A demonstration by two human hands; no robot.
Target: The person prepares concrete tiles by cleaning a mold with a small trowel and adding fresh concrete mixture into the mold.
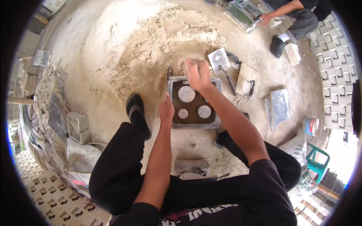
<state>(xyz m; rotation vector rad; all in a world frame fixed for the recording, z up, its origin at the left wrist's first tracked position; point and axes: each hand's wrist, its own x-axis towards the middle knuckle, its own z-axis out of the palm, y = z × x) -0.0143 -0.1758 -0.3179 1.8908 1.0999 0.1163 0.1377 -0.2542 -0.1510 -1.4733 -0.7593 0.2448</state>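
A square metal mould lies on the ground between my feet, with a brown inside. In it sit a large pale disc, a medium pale disc and a small pale disc; part of another round piece is hidden by my right forearm. My left hand is closed at the mould's left wall, thumb pointing up, other fingers mostly hidden. Over the far rim, my right hand is raised in a slightly blurred fist; what it holds, if anything, is hidden.
Loose sand spreads beyond the mould. To the right lie a square trowel, a hammer-like tool, a float with a handle and grey plates. Another person's hand touches a metal mould. Patterned blocks are stacked right.
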